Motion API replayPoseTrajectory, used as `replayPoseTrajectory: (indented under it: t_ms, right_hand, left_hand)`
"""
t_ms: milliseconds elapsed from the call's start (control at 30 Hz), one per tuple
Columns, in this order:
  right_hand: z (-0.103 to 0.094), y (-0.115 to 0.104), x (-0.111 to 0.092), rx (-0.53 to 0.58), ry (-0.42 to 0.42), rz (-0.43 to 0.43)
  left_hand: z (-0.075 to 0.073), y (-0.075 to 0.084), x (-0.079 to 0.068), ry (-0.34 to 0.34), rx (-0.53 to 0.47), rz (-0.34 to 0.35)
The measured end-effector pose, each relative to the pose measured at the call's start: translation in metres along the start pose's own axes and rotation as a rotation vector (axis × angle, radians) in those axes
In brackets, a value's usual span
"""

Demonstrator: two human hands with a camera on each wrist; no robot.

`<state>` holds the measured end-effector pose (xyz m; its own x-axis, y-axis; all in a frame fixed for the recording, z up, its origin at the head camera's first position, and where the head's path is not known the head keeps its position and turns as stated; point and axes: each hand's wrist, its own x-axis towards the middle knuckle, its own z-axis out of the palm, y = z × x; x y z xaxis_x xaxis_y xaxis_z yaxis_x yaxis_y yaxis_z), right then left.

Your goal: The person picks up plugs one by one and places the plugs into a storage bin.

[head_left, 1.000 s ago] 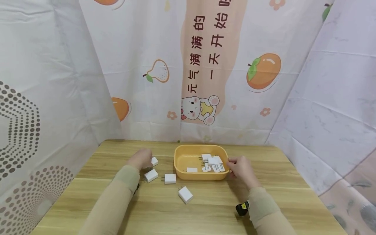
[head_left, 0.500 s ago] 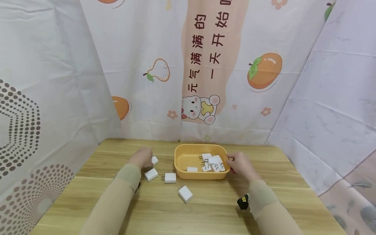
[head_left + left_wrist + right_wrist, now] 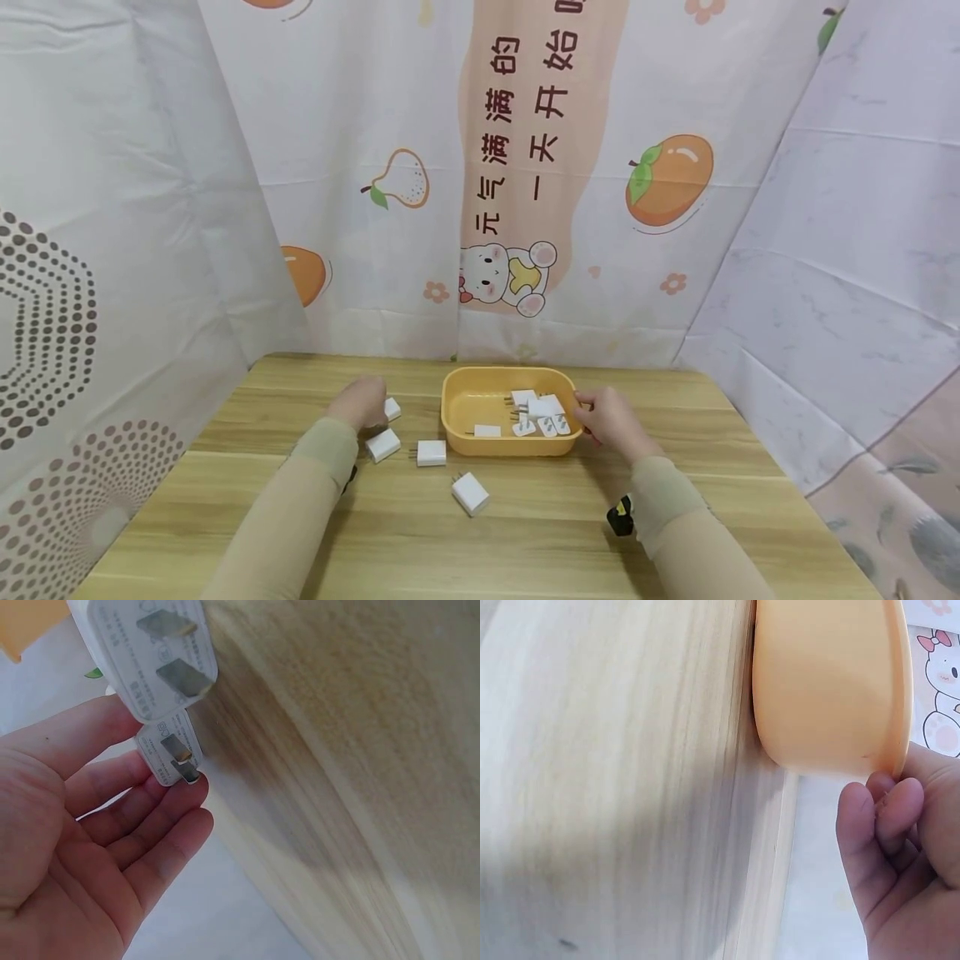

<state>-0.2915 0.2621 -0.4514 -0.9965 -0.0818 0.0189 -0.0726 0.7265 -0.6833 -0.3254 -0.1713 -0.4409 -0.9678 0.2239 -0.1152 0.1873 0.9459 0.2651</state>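
My left hand (image 3: 362,404) is at the far left of the loose white chargers, pinching a charger (image 3: 155,759) between thumb and fingers, its two metal prongs facing the left wrist camera. Closer to that camera a second charger (image 3: 112,645) overlaps it; in the head view this charger (image 3: 383,445) lies just in front of the hand. My right hand (image 3: 611,421) grips the right end of a yellow plastic basket (image 3: 495,447) at its rim, fingers curled. Inside the basket, several white chargers (image 3: 538,408) lie mostly toward the right, some prongs up.
Two more chargers lie on the wooden table (image 3: 420,550): one charger (image 3: 431,453) left of the basket's front corner, another charger (image 3: 470,493) in front of it. A printed curtain (image 3: 360,275) hangs behind the table's back edge, with more cloth at both sides.
Both hands stay nearly in place, left at the charger and right at the basket's end. The head view shifts slightly; the chargers and basket keep their places.
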Motion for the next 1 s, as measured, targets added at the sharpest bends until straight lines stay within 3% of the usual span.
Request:
replayPoseTrajectory:
  t_ms: [367, 567, 1000]
  right_hand:
    - [0.003, -0.003, -0.001, -0.001, -0.001, 0.012]
    - [0.004, -0.007, -0.001, 0.006, -0.008, 0.016]
    - [0.000, -0.005, -0.001, 0.006, -0.005, 0.023]
  left_hand:
    - [0.007, -0.008, 0.003, 0.024, -0.019, 0.021]
    - [0.008, -0.015, 0.004, 0.024, -0.097, -0.002]
    - [-0.011, -0.009, -0.005, 0.132, -0.265, 0.017]
